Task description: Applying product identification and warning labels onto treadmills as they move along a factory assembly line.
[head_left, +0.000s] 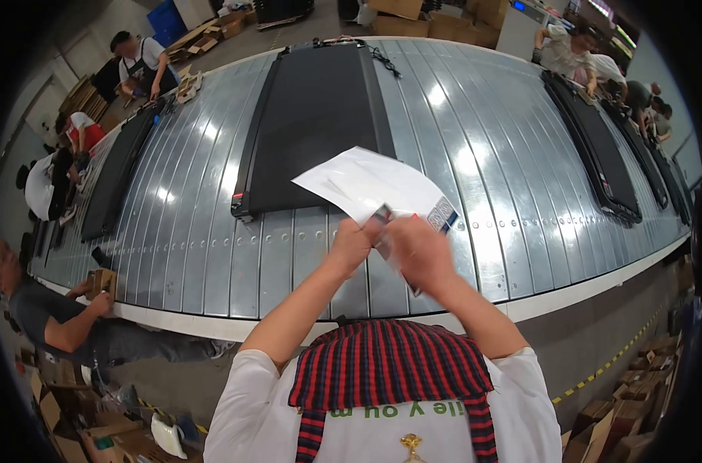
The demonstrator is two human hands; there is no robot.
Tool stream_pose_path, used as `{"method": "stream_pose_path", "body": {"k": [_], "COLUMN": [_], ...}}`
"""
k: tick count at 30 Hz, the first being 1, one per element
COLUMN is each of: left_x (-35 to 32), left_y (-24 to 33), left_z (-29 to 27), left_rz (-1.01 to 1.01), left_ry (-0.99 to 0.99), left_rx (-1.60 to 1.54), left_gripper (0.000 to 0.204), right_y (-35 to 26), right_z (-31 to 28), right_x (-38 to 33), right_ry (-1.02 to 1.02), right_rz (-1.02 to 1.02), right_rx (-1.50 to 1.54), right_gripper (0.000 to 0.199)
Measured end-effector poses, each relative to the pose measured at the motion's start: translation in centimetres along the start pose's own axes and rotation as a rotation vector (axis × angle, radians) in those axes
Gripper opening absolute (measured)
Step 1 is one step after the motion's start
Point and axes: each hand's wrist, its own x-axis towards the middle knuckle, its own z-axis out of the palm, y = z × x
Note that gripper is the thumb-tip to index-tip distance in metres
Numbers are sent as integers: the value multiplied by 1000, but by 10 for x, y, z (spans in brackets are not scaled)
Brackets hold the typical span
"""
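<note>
In front of me I hold a white sheet-like packet (366,179), with a dark and blue printed part at its right corner. My left hand (349,245) is closed around its near edge. Close beside it, my right hand (419,248) is closed at the same edge and smeared by motion. A narrow dark and grey piece juts out between and below the hands, too blurred to name. Just beyond the packet lies a flat black walking treadmill (312,127), its near right corner hidden by the packet. A dark cable (385,62) lies at its far end.
The treadmill rests on a slatted metal conveyor (189,266). More black treadmills lie left (123,174) and right (594,147). Several co-workers stand around; one at near left holds a small brown box (101,283). Cardboard boxes (636,393) are piled at lower right.
</note>
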Motion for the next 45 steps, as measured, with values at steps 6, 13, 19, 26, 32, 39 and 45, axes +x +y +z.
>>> {"method": "stream_pose_path", "body": {"k": [6,13,19,26,32,39,45], "left_x": [4,3,-2,-17,15,58,88], "left_y": [16,22,33,54,43,-90,-89], "left_z": [-6,-15,-29,-58,-94,-151,-129], "left_rz": [179,218,-52,514,-190,-206,96], "left_ry": [-147,-404,-296,-329,-689,-526,-528], "left_rx": [202,421,544,987,551,1640,1413], "left_gripper": [18,19,23,17,20,14,7], "right_y": [-2,7,-9,57,97,164,233], "right_z": [-29,-21,-25,-58,-56,6,71], "right_x": [5,22,9,-11,-22,-17,11], "right_ry": [-106,-277,-223,466,540,224,23], "right_rz": [23,-198,-246,534,754,1116,1337], "right_rx": [57,-78,-63,319,477,662,766], "right_gripper": [21,21,14,9,11,9,13]}}
